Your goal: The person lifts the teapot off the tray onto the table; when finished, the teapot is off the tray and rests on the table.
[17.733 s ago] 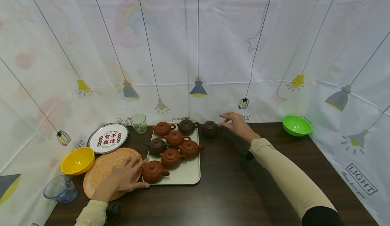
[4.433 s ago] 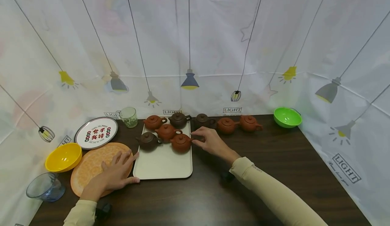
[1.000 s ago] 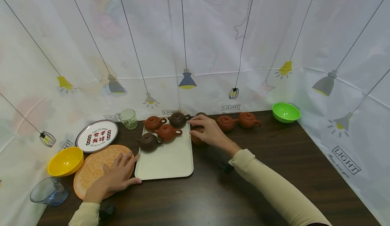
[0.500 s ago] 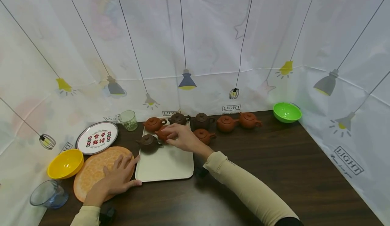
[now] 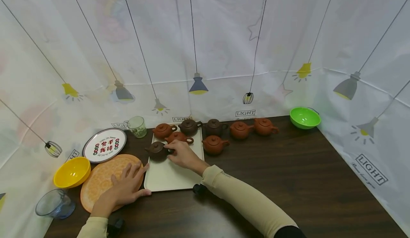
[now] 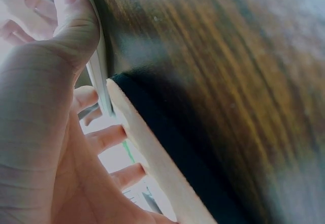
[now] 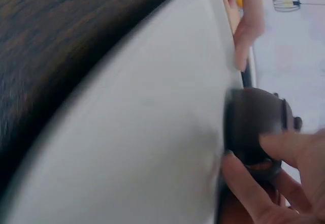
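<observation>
Lower frame: dark wood-grain bench (image 5: 320, 181); upper: white lamp-printed cloth (image 5: 224, 35). Left hand (image 5: 125, 187) spread, right hand (image 5: 184, 156) pinching a dark-brown clay teapot (image 5: 157, 150).

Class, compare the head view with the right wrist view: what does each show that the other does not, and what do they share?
Only the head view shows the green bowl, the blue glass, the patterned glass and the four teapots standing right of the tray.

Only the right wrist view shows a fingertip of the right hand low beside the base of the gripped dark teapot.

Both show that teapot, the tray, the wooden table, both hands, and a whisk-shaped lamp printed on the backdrop.
</observation>
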Demonstrator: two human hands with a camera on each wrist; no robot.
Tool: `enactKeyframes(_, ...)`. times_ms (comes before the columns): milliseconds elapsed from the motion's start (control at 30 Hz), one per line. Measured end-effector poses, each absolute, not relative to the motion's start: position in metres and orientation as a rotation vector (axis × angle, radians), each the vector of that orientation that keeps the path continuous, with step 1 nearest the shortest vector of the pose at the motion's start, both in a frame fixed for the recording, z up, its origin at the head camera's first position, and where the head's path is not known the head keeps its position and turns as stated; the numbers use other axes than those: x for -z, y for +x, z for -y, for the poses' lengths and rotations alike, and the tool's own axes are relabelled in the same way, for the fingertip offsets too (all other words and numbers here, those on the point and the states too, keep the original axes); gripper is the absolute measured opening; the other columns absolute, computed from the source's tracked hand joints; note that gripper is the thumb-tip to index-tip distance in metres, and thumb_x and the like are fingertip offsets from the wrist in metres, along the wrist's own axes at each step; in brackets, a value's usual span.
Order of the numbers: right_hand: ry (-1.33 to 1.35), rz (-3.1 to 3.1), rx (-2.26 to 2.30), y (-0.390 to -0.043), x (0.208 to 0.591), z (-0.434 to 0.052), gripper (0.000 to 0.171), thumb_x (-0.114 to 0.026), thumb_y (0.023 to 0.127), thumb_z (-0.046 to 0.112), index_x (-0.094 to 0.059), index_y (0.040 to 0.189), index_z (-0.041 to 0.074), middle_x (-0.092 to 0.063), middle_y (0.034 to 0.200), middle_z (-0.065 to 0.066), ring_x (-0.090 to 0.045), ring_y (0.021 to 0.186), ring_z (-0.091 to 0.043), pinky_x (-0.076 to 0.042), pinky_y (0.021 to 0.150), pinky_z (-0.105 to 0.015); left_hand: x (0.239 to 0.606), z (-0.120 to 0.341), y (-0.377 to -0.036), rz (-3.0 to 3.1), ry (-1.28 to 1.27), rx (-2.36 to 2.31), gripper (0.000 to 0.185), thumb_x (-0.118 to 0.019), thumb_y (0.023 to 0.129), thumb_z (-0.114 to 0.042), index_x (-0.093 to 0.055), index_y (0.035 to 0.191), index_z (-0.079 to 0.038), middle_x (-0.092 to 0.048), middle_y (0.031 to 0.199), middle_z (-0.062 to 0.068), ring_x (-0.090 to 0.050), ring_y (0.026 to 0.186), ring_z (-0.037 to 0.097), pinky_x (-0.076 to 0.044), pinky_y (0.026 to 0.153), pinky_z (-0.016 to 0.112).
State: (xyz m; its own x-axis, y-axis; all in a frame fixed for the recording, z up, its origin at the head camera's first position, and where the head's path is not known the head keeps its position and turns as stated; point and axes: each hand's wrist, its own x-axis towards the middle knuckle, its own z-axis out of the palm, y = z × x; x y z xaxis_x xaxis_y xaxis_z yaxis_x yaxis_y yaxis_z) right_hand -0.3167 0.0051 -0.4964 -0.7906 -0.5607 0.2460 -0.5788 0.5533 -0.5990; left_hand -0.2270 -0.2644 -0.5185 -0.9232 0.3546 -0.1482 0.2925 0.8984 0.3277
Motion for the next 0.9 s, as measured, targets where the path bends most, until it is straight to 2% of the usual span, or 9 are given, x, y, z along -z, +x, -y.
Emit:
enactKeyframes(167,0.829,2.680,-1.106,-0.3157,0.5039,-0.0004,0.030,-0.076,0.099,0.006,-0.080,0.128,0.011,-0.080,0.119,-0.009,-0.067,0.088,-0.014,-0.051,0.076,-0.022,0.5188,0.2604,-0.2263,-2.850,0.470,-0.400,0.100,-0.066,0.093,-0.074,-0.029,0.171,-0.022,-0.024,0.174,0.025,-0.014,0.159,0.062,-0.011,0.096,0.102)
enactKeyframes(400,0.842,2.639,-1.124,-0.3159,0.5046,-0.0019,0.029,-0.076,0.099,0.003,-0.080,0.127,0.008,-0.080,0.123,-0.011,-0.077,0.110,-0.021,-0.061,0.083,-0.026,0.5171,0.2593,-0.2269,-2.863,0.473,-0.403,0.099,-0.066,0.093,-0.073,-0.030,0.171,-0.022,-0.023,0.175,0.024,-0.014,0.159,0.061,-0.010,0.097,0.102)
enactKeyframes(633,0.861,2.646,-1.102,-0.3145,0.5037,0.0001,0.029,-0.077,0.098,0.004,-0.080,0.127,0.008,-0.080,0.120,-0.011,-0.077,0.106,-0.021,-0.061,0.083,-0.027,0.5183,0.2623,-0.2279,-2.863,0.480,-0.438,0.098,-0.068,0.094,-0.070,-0.030,0.170,-0.020,-0.023,0.174,0.026,-0.014,0.158,0.062,-0.009,0.096,0.102)
enactKeyframes(900,0.843,2.634,-1.091,-0.3120,0.5076,0.0004,0.028,-0.077,0.099,0.005,-0.080,0.126,0.009,-0.081,0.114,-0.010,-0.077,0.100,-0.019,-0.057,0.076,-0.019,0.5191,0.2658,-0.2270,-2.844,0.464,-0.429,0.099,-0.068,0.093,-0.071,-0.029,0.170,-0.022,-0.022,0.175,0.026,-0.012,0.158,0.063,-0.008,0.097,0.102)
